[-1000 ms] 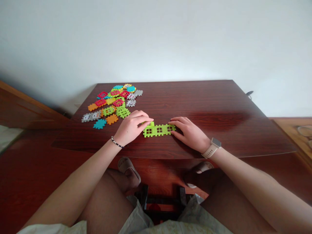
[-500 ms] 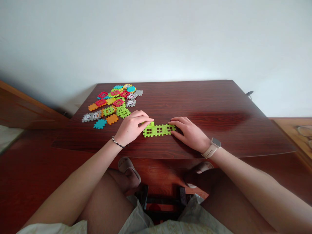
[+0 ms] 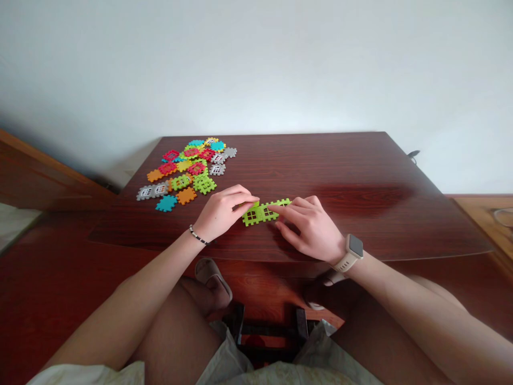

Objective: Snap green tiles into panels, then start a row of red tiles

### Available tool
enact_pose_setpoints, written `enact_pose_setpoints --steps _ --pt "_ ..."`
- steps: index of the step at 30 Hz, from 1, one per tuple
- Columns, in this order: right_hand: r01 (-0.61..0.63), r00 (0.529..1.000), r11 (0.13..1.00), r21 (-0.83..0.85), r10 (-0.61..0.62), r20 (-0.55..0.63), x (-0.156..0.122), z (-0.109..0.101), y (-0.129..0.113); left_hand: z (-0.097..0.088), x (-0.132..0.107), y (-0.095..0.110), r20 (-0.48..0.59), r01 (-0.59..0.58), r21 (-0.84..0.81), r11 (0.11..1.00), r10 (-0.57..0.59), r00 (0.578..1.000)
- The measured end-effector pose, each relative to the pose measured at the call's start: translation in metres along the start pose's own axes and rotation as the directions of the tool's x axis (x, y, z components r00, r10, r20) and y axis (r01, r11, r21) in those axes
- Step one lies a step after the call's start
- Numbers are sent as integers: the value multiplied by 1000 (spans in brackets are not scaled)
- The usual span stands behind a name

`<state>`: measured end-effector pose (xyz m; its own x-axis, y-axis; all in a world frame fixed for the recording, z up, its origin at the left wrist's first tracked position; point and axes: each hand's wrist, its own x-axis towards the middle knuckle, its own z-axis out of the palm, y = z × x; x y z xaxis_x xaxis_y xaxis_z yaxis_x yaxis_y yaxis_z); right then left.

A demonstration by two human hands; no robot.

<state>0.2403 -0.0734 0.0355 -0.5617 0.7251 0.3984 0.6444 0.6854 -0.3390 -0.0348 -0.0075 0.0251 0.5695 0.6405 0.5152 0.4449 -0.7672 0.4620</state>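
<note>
Left hand (image 3: 224,214): thumb and fingertips pinched together on a small green piece (image 3: 257,204) at the far edge of a strip — the grip seems meant to keep that piece aligned; the fingers hide most of it.

Right hand (image 3: 310,227): laid over the strip's right part, index finger reaching across it, thumb apart from the finger at the near side; probably steadying. Whether it truly clamps the strip cannot be told.

Green strip (image 3: 260,213): window-cut, toothed edges, placed between both hands, likely for two-handed reach; right end partly covered, slanting away from the person. Whether that end is raised is unclear.

Worn items: beaded bracelet (image 3: 198,235), left wrist; pale-strapped watch (image 3: 355,245), right wrist.

Loose tiles: a spread to the left, partly overlapping — green tile (image 3: 205,184) just beyond the left hand, orange tile (image 3: 186,195), blue tile (image 3: 166,203), others red, yellow and grey. Set aside, it appears, within left-hand reach; none obstructs the strip.

Support: dark wood-grain table (image 3: 316,166), against a pale wall (image 3: 256,64).
</note>
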Motion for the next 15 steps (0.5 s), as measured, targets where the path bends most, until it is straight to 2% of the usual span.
enact_pose_setpoints --steps 5,8,15 --pt "57 997 989 133 -64 45 -2 9 1 3 2 0 20 39 -40 998 -38 999" --pt "112 987 989 96 -122 102 -2 15 2 5 4 0 21 55 -52 997 -54 998" --pt "89 978 996 2 -88 187 -3 19 0 8 6 -3 9 72 -46 996 -72 997"
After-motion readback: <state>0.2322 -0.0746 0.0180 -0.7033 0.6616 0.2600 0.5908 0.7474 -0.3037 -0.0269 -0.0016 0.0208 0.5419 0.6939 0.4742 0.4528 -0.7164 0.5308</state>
